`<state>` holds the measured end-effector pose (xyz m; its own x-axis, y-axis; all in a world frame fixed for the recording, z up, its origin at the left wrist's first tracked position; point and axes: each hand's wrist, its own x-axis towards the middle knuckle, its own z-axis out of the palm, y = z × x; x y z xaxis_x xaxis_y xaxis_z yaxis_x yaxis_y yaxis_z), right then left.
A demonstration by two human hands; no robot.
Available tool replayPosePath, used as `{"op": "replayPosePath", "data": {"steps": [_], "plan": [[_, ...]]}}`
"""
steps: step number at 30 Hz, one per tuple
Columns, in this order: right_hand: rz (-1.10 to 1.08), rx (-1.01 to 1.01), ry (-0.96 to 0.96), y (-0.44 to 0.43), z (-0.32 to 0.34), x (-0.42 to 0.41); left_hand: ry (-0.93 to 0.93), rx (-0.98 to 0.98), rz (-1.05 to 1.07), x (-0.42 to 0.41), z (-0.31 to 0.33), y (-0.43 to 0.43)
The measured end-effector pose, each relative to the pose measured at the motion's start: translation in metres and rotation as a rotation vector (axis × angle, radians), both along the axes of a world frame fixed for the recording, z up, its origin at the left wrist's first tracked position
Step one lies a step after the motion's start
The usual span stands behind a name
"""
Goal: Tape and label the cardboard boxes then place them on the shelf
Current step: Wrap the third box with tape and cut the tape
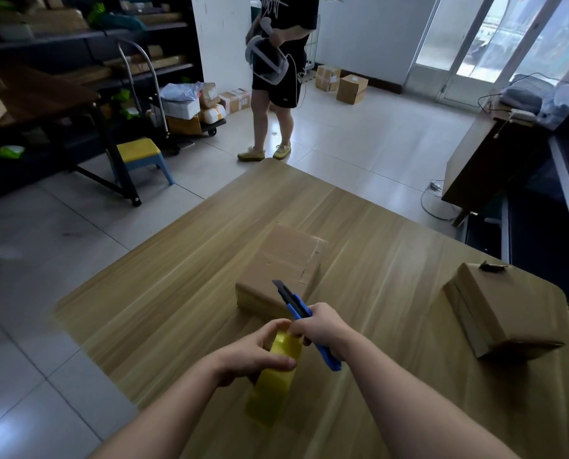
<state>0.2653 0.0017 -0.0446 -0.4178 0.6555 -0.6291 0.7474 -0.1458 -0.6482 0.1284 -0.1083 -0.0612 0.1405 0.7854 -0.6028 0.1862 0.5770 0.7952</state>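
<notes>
Room for moving lay left of the taped cardboard box (283,270), where the wooden table (177,276) ran bare to its slanting left edge. The box sat mid-table, well clear of every edge. Right of it, a second cardboard box (485,313) stood close to the table's rounded right corner.

Just nearer than the taped box, the left hand (253,356) curled round a yellow tape roll (276,389), thumb laid across its face. The right hand (323,326) wrapped its fingers round a blue utility knife (296,306), whose tip reached over the box's near edge.

White writing on the black shirt of a standing person (276,77) beyond the box was unreadable. Pale tiled floor (359,154) spread beyond it; far left stood a yellow stool (141,154), a loaded platform cart (184,120) and dark shelving (78,38).
</notes>
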Motion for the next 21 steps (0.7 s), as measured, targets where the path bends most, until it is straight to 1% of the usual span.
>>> {"op": "replayPosePath", "data": {"steps": [4, 8, 9, 13, 15, 18, 21], "plan": [[-0.064, -0.162, 0.068, 0.003, 0.008, 0.005, 0.010, 0.027, 0.000, -0.001, 0.009, 0.004], [-0.028, -0.154, 0.021, 0.009, 0.017, 0.006, -0.087, 0.045, 0.111, -0.001, 0.011, 0.006], [-0.020, -0.151, 0.013, 0.010, 0.018, 0.008, -0.077, 0.056, 0.143, 0.001, 0.012, 0.007], [-0.008, -0.142, 0.007, 0.010, 0.020, 0.011, 0.167, 0.175, 0.255, 0.010, 0.011, 0.015], [0.015, -0.129, 0.005, 0.010, 0.022, 0.011, 0.205, 0.189, 0.225, 0.012, 0.014, 0.018], [0.054, -0.114, -0.006, 0.011, 0.026, 0.012, 0.241, 0.150, 0.149, 0.012, 0.020, 0.022], [0.057, -0.104, -0.007, 0.009, 0.026, 0.014, 0.276, 0.154, 0.158, 0.014, 0.022, 0.024]]}}
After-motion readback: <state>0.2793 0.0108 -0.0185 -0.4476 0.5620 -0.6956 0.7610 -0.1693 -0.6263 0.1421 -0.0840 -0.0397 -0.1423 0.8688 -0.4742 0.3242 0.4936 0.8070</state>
